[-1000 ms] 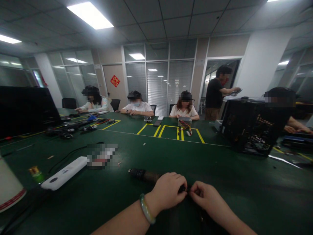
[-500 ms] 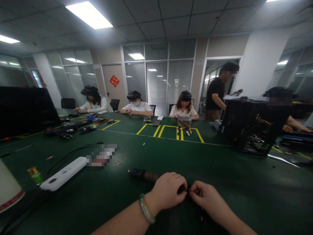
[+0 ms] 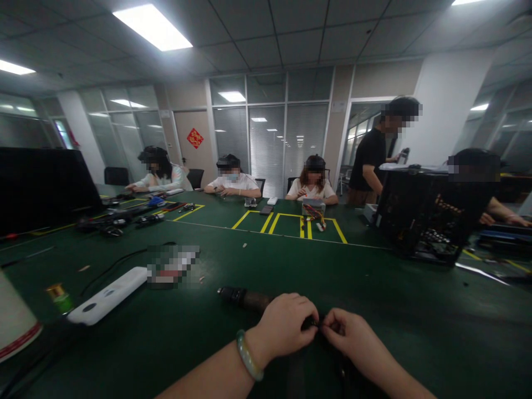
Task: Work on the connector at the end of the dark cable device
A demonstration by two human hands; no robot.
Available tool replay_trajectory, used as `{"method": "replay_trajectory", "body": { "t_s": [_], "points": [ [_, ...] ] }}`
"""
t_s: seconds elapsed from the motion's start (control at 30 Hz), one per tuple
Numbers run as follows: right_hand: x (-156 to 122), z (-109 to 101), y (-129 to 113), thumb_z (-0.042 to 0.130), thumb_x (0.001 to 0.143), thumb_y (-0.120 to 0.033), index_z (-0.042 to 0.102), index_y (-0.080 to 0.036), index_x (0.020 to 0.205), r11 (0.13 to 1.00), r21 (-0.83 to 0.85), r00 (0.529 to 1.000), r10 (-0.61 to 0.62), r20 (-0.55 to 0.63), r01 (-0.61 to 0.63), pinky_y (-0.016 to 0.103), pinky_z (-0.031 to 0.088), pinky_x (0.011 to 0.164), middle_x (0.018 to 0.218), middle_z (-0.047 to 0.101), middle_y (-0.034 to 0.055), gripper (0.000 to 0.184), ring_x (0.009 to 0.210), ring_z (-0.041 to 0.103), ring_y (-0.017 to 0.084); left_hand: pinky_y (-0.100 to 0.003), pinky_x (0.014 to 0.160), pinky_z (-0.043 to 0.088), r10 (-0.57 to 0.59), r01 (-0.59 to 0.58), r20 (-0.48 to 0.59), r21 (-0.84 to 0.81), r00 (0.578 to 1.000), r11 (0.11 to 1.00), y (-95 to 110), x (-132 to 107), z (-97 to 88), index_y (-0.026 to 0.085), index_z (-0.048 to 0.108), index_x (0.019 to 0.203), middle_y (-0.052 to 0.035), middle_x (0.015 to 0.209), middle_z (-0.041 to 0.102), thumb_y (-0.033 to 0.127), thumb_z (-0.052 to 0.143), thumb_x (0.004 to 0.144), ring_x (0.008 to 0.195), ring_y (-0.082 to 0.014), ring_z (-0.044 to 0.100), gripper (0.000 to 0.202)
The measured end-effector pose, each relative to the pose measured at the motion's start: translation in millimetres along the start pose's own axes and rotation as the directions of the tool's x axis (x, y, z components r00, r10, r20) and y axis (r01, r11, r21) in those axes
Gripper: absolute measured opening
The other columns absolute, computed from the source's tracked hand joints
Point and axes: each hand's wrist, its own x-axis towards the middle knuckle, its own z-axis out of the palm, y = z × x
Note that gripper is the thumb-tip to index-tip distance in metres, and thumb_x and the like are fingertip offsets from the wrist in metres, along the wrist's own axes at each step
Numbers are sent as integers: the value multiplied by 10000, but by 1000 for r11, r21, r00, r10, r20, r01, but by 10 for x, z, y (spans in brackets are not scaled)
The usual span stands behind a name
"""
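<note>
My left hand (image 3: 286, 324), with a pale green bangle (image 3: 249, 354) on its wrist, is closed round a small dark piece (image 3: 310, 322) that shows between thumb and fingers. My right hand (image 3: 347, 332) pinches close beside it, fingertips meeting the dark piece's end; what they grip is too small and dark to name. From behind my left hand sticks out a dark cylindrical tool (image 3: 253, 300) with a black collar and a metal tip, like a drill or electric screwdriver. Its other end is hidden by the hand. A thin dark strand, unclear, hangs below my right hand.
A white power strip (image 3: 110, 293), a small green-and-gold bottle (image 3: 61, 299) and a pale cup (image 3: 14, 321) are on the green table (image 3: 249, 266) at left. An open black computer case (image 3: 428, 216) stands right. Several people sit across; one stands (image 3: 368, 160).
My hands and the dark tool stay almost still. The standing person has shifted a little to the right, and a seated person opposite has raised a hand.
</note>
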Motion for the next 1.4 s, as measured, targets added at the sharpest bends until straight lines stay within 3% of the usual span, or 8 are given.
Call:
{"method": "replay_trajectory", "body": {
  "t_s": [0.3,0.53,0.7,0.9,1.1,1.3,1.4],
  "points": [
    [-14,-20,-53,568,846,-253,654,-187,803,1000,-4,1000,14,13,-14,189,386,539,720,681,-7,116,632,597,133,-309,796,417,-51,51,0,4,999,999,14,-1,-7,228,595,956,0,938,632,294,652,809,899,-195,572,171],
    [3,-1,-7,570,844,-252,654,-183,810,1000,-1,1000,21,12,-21,187,367,511,712,675,-8,114,607,588,128,-309,828,410,-4,4,5,-13,1000,1000,9,2,0,229,605,942,5,938,635,271,666,805,912,-190,572,156],
    [-9,-19,-51,578,835,-241,649,-181,777,1000,-25,1000,4,-6,-4,192,371,530,686,668,-13,109,617,589,132,-309,789,424,-66,66,6,21,998,998,40,-7,-44,226,573,997,-3,936,625,285,672,792,889,-197,572,235],
    [-17,-23,-69,578,837,-236,657,-184,796,1000,-29,1000,9,2,-9,192,383,540,715,684,-7,104,642,606,138,-308,825,412,-5,5,22,9,1000,1000,22,0,-35,227,587,927,11,938,628,267,656,816,911,-184,569,138],
    [-24,-15,-40,572,845,-248,658,-185,807,1000,1,1000,16,20,-16,189,386,525,727,681,-7,114,629,603,135,-313,797,422,-68,67,18,35,998,997,41,-7,-41,225,575,999,-8,945,625,296,647,817,900,-199,569,209],
    [-16,-22,-66,581,836,-244,666,-184,799,1000,-3,1000,9,10,-9,199,393,552,723,686,-3,111,649,609,143,-314,829,414,11,-11,30,9,999,1000,7,4,0,220,616,933,-7,945,632,278,647,823,913,-194,570,128],
    [-19,-33,-78,585,834,-245,665,-182,805,1000,-8,1000,18,18,-17,199,395,552,726,688,0,106,660,614,149,-312,828,415,-11,11,26,16,1000,1000,7,4,8,224,606,960,-6,951,630,278,655,816,920,-195,569,161]
  ]
}}
